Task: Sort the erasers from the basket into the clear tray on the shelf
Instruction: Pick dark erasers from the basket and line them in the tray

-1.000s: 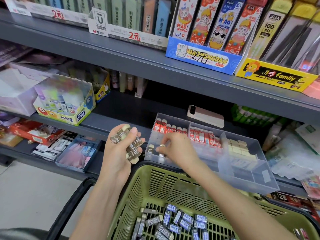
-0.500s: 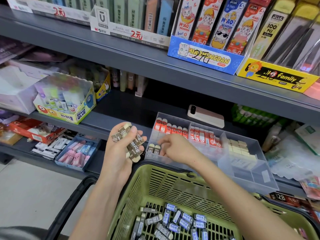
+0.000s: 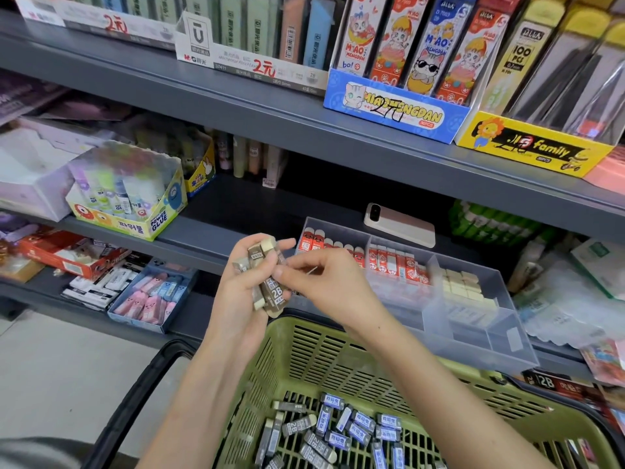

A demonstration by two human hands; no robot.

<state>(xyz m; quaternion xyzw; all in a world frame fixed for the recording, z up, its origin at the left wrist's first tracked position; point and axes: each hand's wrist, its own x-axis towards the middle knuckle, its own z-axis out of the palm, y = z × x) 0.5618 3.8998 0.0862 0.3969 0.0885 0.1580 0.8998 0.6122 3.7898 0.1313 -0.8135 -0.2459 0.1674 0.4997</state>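
My left hand (image 3: 245,292) clutches a bundle of brown-sleeved 2B erasers (image 3: 272,289) in front of the clear tray (image 3: 473,346) on the middle shelf. My right hand (image 3: 326,282) pinches the bundle at its right side with thumb and forefinger. The tray's compartments hold red-sleeved erasers (image 3: 392,262) and plain cream erasers (image 3: 463,286). Below my arms, the green basket (image 3: 304,350) holds several blue-labelled and grey 2B erasers (image 3: 341,428).
A phone (image 3: 400,225) lies on the shelf behind the tray. A glue-stick box (image 3: 135,201) stands at left, and a blue box of pink and blue erasers (image 3: 152,296) sits on the lower shelf. The upper shelf edge (image 3: 304,130) overhangs. The basket's black handle (image 3: 135,397) hangs left.
My right hand has left the tray's front left compartment and moved left to the eraser bundle in my left hand. The left hand has stayed roughly in place.
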